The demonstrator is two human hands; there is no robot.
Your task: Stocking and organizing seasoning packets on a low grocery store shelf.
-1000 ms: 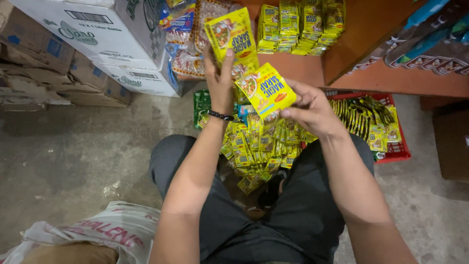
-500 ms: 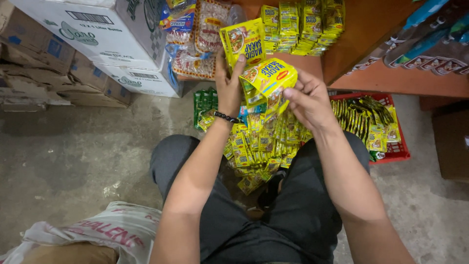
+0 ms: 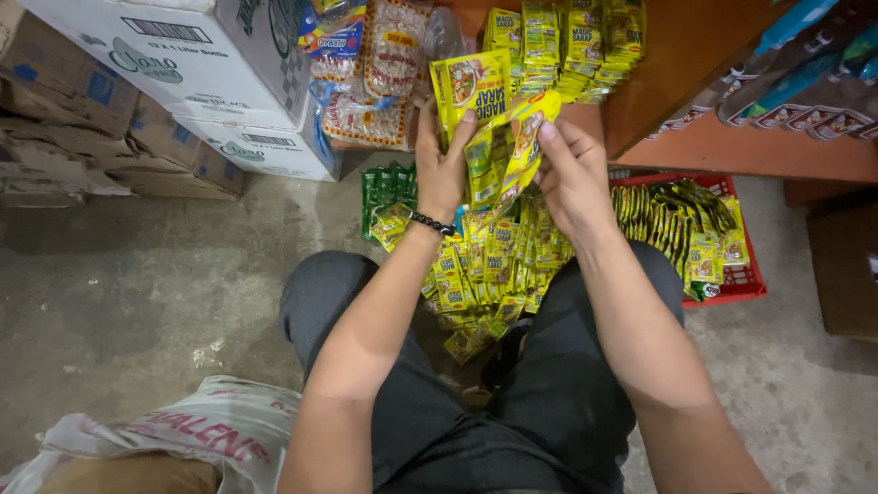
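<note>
Floor (image 3: 137, 302): bare grey concrete, stained, dim light. I'm crouched, dark trousers, knees apart. Cardboard cartons (image 3: 183, 64) stacked upper left; white sack (image 3: 210, 430) w/ red print lower left. Orange-brown shelf (image 3: 695, 101) ahead and to the right, w/ stacked yellow packets (image 3: 567, 41) on it and clear bags of snacks (image 3: 375, 64) beside the cartons. Red crate (image 3: 732, 274) on floor at right, holding dark green/yellow sachets.

Sachet strip (image 3: 498, 137): yellow foil, red + green print, glossy, creased. It's raised in front of the shelf edge, between both hands, above the pile of matching yellow sachets (image 3: 485, 265) that lies on the floor betw. my knees.

Left hand (image 3: 444, 169), black bead band at wrist: grip clamped on strip's top sachet, thumb across the front. Right hand (image 3: 572, 174): grip pinched shut on a lower sachet of the same strip, bending it. Hands near each other, not touching.
</note>
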